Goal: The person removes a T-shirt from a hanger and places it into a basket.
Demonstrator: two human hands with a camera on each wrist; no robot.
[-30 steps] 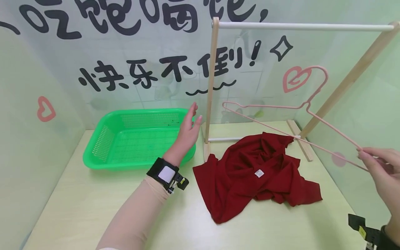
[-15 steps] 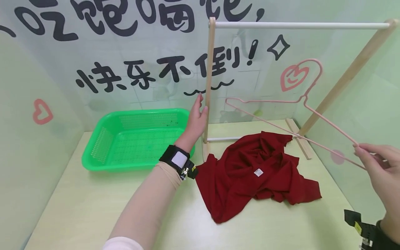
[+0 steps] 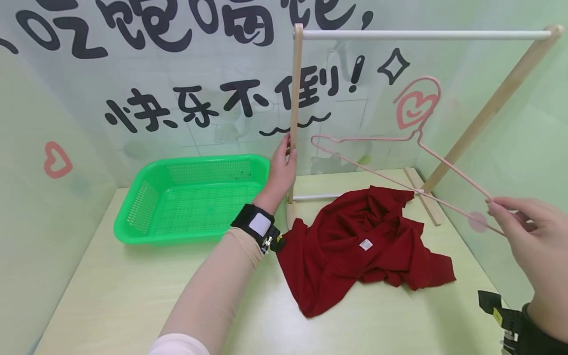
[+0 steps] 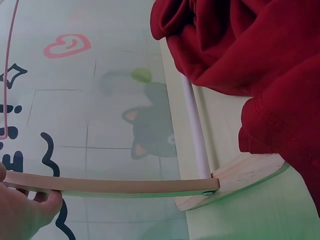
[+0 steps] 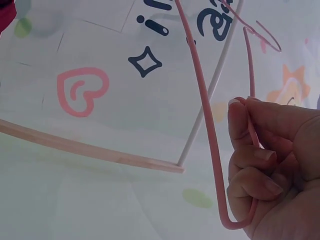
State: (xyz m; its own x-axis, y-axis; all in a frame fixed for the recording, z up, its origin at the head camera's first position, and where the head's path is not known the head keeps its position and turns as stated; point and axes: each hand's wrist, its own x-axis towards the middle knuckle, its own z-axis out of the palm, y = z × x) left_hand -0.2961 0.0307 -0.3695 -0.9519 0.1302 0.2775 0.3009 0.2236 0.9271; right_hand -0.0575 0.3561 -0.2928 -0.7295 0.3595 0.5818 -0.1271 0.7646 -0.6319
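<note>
In the head view, my left hand [image 3: 280, 175] grips the left wooden post [image 3: 296, 88] of a small clothes rack. The left wrist view shows thumb and fingers on either side of that post [image 4: 125, 186]. A pink clothes hanger [image 3: 419, 132] is in my right hand [image 3: 532, 236], pinched near one end of its shoulder, its hook pointing up. Seen from the right wrist, the curled fingers [image 5: 250, 187] go round the hanger's end [image 5: 212, 130]. Between the hands a crumpled dark red garment [image 3: 337, 256] with a white label lies on the table, partly over the rack's lower bar.
A green plastic basket [image 3: 199, 235] stands left of the rack on the pale table [image 3: 133, 301]. The rack's white top bar [image 3: 421, 35] spans above, with a slanting right post [image 3: 492, 108]. Printed walls [image 3: 146, 98] close in the back and sides.
My left hand has moved right from beside the basket and taken hold of the rack's post. My right hand has shifted slightly left with the hanger, whose hook has risen and swung left.
</note>
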